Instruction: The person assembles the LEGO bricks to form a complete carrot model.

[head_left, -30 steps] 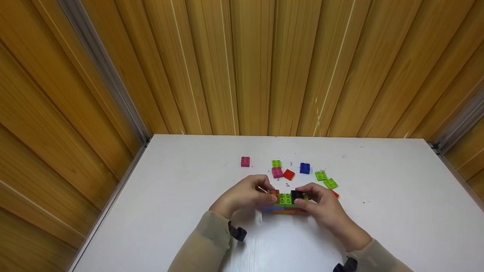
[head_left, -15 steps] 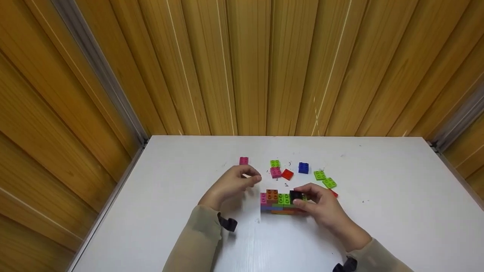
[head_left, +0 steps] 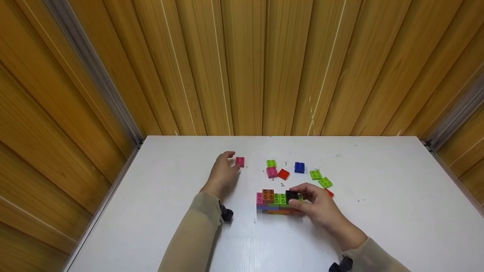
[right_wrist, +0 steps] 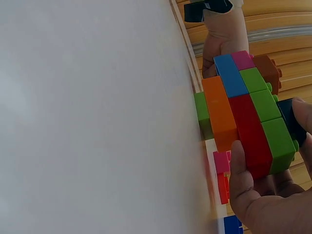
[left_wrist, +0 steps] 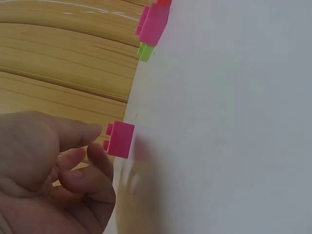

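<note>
My left hand reaches to a pink brick near the back of the white table. In the left wrist view its fingertips are just beside the studs of that pink brick, fingers loosely bent and not closed round it. My right hand grips the right end of a stacked block build. In the right wrist view the build shows orange, red, blue, pink and green bricks. A dark brick sits on its top under my fingers, and a brown-orange brick stands at the other end.
Behind the build lie another pink brick, a small green brick, a red flat piece and a blue brick. Two green flat bricks and a partly hidden red piece lie to the right. A wood-patterned wall rises behind the table.
My left hand has let go of the left end of the build and moved back and left to the pink brick. The right hand still holds the build in place.
</note>
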Demonstrator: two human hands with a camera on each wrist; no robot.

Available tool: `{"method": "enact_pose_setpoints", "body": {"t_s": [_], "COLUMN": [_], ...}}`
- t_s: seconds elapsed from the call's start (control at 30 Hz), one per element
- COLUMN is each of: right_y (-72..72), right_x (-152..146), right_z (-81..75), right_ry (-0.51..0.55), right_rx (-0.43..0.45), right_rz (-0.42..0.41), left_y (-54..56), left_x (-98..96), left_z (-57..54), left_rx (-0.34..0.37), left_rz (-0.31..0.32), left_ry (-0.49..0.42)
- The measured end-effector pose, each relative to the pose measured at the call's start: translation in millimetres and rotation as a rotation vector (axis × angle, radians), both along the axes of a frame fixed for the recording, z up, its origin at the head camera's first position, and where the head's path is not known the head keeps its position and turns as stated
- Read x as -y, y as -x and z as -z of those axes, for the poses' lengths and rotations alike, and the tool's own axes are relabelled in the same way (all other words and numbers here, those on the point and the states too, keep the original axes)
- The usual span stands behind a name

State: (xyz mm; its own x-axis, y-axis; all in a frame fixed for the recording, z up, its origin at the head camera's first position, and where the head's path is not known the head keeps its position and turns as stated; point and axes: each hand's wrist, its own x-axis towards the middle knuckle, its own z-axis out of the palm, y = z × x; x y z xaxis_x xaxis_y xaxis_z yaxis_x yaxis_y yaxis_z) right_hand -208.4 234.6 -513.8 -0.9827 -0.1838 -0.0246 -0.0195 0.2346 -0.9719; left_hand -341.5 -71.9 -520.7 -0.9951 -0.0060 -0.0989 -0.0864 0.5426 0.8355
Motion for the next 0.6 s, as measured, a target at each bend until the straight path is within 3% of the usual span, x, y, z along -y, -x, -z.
{"method": "enact_pose_setpoints", "body": {"t_s": [0.3, 0.6], "right_y": [1.1, 0.1], "right_x": [-1, 0], "right_z": [-0.6, 0.4], "right_ry": [-0.002, -0.012], "right_rx": [0.008, 0.03], "right_rz": [0.003, 0.015], "left_y": [9.5, 13.2], "left_x": [-4.4, -6.2], "left_z": [1.9, 2.8], "left_rx": [0.01, 0.0], "left_rz": [0.015, 0.087], "left_ry": [0.023, 0.066]}}
